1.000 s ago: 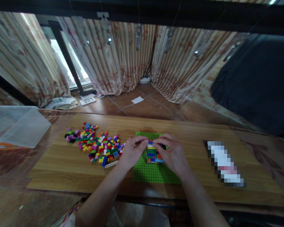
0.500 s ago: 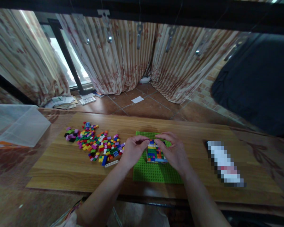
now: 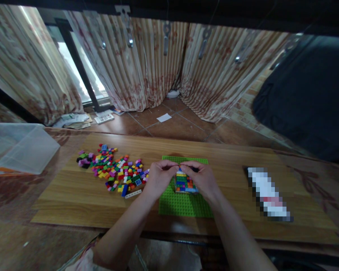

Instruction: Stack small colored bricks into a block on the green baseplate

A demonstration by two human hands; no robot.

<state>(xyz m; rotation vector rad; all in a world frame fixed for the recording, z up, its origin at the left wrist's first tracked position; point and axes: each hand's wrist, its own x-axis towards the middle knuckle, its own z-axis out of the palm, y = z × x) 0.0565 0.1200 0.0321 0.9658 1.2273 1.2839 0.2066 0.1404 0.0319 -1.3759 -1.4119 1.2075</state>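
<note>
– Green baseplate as landmark. What could go wrong?
– Uneven fingertip pressure might skew the brick build or pop pieces loose.
– Where's it sitting?
– Over the baseplate's middle, between left hand and right hand.
– Grip?
– Both bunched at its end toward the baseplate's far edge; can't tell if closed on anything.

Fingers partly hide the brick panel; plastic bin cut off

Striped curtains; a white sheet, probably paper, on brown tiles
</note>
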